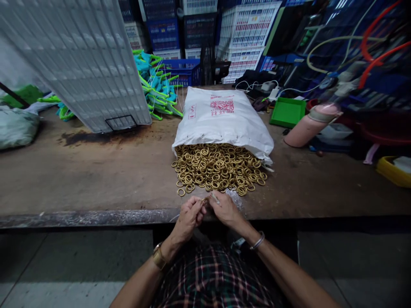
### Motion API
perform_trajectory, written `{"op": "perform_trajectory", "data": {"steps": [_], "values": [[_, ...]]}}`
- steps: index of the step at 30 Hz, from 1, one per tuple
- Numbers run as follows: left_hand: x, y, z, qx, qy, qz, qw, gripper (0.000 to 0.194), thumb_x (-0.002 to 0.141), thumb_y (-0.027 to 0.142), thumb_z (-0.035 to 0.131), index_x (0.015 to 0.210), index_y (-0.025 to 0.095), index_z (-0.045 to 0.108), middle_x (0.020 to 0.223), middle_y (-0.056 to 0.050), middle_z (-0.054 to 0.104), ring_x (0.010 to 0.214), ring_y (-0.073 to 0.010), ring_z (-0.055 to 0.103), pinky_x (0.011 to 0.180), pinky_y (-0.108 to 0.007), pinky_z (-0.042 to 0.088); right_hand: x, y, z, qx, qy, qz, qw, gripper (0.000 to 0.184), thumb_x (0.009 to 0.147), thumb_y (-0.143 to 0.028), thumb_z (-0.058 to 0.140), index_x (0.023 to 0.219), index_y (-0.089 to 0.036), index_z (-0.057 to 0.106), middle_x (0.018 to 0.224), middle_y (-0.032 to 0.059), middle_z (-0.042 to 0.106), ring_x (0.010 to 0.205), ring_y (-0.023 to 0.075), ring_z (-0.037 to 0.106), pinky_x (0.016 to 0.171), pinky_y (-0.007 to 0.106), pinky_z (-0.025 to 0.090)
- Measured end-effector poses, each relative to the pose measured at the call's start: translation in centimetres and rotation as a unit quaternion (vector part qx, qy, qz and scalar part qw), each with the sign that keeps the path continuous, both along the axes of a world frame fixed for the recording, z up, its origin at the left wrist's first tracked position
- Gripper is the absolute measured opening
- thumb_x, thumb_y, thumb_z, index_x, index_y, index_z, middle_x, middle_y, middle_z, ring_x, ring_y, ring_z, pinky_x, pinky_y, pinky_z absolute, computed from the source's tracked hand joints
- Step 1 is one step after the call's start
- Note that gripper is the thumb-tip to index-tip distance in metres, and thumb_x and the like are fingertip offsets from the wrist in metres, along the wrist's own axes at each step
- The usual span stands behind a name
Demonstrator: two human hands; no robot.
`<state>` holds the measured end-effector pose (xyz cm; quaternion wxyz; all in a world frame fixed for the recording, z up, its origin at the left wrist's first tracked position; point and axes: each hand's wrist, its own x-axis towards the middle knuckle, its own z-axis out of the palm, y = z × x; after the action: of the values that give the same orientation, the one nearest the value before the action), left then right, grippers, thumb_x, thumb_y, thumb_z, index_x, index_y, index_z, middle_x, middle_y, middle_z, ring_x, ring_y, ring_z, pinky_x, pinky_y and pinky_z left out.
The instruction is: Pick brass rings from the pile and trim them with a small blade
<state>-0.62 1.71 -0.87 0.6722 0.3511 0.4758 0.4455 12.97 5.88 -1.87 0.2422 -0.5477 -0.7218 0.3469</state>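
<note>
Head view showed the left hand [192, 212] pinching one brass-coloured ring [205, 199], the right hand [226, 208] gripping a pale-green strip [215, 198]. Heaped rings [218, 167] were left, spilling from a white sack [221, 126]

The left arm [143, 267] and right arm [285, 267] angle inward. The left hand [189, 216] and right hand [227, 210] nearly meet, left fingers [195, 207] pinched, right fingers [217, 207] curled.

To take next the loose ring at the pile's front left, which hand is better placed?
Probably the left hand: that ring lies just beyond it, while the right hand is farther across, though both look busy.
</note>
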Motion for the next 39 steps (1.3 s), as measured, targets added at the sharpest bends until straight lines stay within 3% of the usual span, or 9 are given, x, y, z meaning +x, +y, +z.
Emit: {"op": "perform_trajectory", "data": {"steps": [3, 6, 12, 16, 21, 24, 28, 33, 39], "values": [[0.0, 0.0, -0.1, 0.016, 0.004, 0.009, 1.0, 0.035, 0.076, 0.051, 0.051, 0.07, 0.016, 0.048, 0.049, 0.007, 0.038, 0.039, -0.0039, 0.026, 0.038, -0.018, 0.018, 0.1, -0.4, -0.3, 0.049, -0.097, 0.071, 0.992, 0.015, 0.073, -0.016, 0.039, 0.071, -0.019, 0.054, 0.06, 0.0003, 0.056, 0.055, 0.0117, 0.047, 0.053, 0.023, 0.027], [0.0, 0.1, -0.3, 0.018, 0.029, 0.025, 0.999, 0.037, 0.074, 0.053, 0.051, 0.072, 0.016, 0.047, 0.055, 0.005, 0.044, 0.04, -0.004, 0.029, 0.039, -0.018, 0.02, 0.0, -0.7, -0.3, 0.067, -0.147, 0.096, 0.982, 0.023, 0.07, -0.013, 0.04, 0.083, -0.02, 0.058, 0.068, 0.0019, 0.062, 0.06, 0.0132, 0.051, 0.055, 0.024, 0.026], [-0.1, -0.1, -0.5, 0.059, 0.107, 0.027, 0.992, 0.037, 0.077, 0.054, 0.047, 0.07, 0.017, 0.046, 0.051, 0.006, 0.04, 0.042, -0.0058, 0.03, 0.041, -0.019, 0.023, -0.1, -0.5, 0.4, 0.048, -0.21, 0.128, 0.968, 0.026, 0.071, -0.013, 0.041, 0.089, -0.019, 0.058, 0.072, 0.0037, 0.064, 0.062, 0.0142, 0.054, 0.055, 0.025, 0.024], [0.0, -1.0, 0.9, 0.113, 0.117, 0.011, 0.987, 0.035, 0.08, 0.049, 0.046, 0.068, 0.016, 0.047, 0.055, 0.004, 0.043, 0.045, -0.0058, 0.033, 0.044, -0.019, 0.026, 0.0, 0.2, 1.0, 0.028, -0.243, 0.132, 0.961, 0.025, 0.075, -0.016, 0.04, 0.091, -0.019, 0.058, 0.074, 0.0053, 0.064, 0.063, 0.0152, 0.055, 0.054, 0.025, 0.024], [-0.1, -2.1, 2.8, 0.074, 0.017, -0.041, 0.996, 0.032, 0.082, 0.046, 0.045, 0.073, 0.016, 0.05, 0.053, 0.004, 0.044, 0.041, -0.0042, 0.031, 0.04, -0.018, 0.023, -0.9, 1.1, 1.0, 0.055, -0.244, 0.102, 0.963, 0.026, 0.075, -0.019, 0.043, 0.098, -0.02, 0.055, 0.076, 0.0047, 0.064, 0.065, 0.0158, 0.055, 0.053, 0.024, 0.026], [-0.7, -2.1, 2.3, 0.014, -0.055, -0.012, 0.998, 0.032, 0.082, 0.045, 0.044, 0.077, 0.015, 0.053, 0.049, 0.005, 0.041, 0.039, -0.0044, 0.03, 0.038, -0.017, 0.02, -2.4, 1.6, 0.7, 0.093, -0.204, 0.117, 0.968, 0.03, 0.074, -0.015, 0.044, 0.102, -0.019, 0.052, 0.085, 0.0049, 0.064, 0.074, 0.0153, 0.056, 0.06, 0.023, 0.031], [-1.8, -2.1, 1.4, -0.022, -0.114, 0.071, 0.991, 0.025, 0.078, 0.039, 0.054, 0.074, 0.014, 0.053, 0.064, -0.001, 0.055, 0.042, -0.0049, 0.04, 0.036, -0.017, 0.024, -4.8, 2.2, 0.3, 0.124, -0.205, 0.14, 0.961, 0.045, 0.075, -0.012, 0.043, 0.119, -0.021, 0.042, 0.104, 0.0065, 0.06, 0.088, 0.0166, 0.055, 0.069, 0.024, 0.034], [-3.1, -2.0, 1.1, -0.091, -0.219, 0.126, 0.963, 0.025, 0.069, 0.032, 0.063, 0.087, 0.017, 0.055, 0.067, 0.0, 0.057, 0.046, -0.0068, 0.046, 0.038, -0.016, 0.031, -6.2, 2.7, 0.0, 0.12, -0.268, 0.142, 0.945, 0.037, 0.077, -0.018, 0.046, 0.113, -0.026, 0.043, 0.1, 0.0054, 0.06, 0.082, 0.0175, 0.056, 0.066, 0.026, 0.033], [-3.7, -1.4, 0.3, -0.135, -0.286, 0.138, 0.939, 0.021, 0.067, 0.029, 0.066, 0.063, 0.013, 0.053, 0.067, -0.001, 0.056, 0.056, -0.0082, 0.051, 0.042, -0.016, 0.035, -5.1, 2.9, -0.2, 0.119, -0.241, 0.111, 0.957, 0.03, 0.076, -0.015, 0.043, 0.105, -0.021, 0.049, 0.089, 0.0049, 0.064, 0.079, 0.0163, 0.057, 0.063, 0.024, 0.03]]}}
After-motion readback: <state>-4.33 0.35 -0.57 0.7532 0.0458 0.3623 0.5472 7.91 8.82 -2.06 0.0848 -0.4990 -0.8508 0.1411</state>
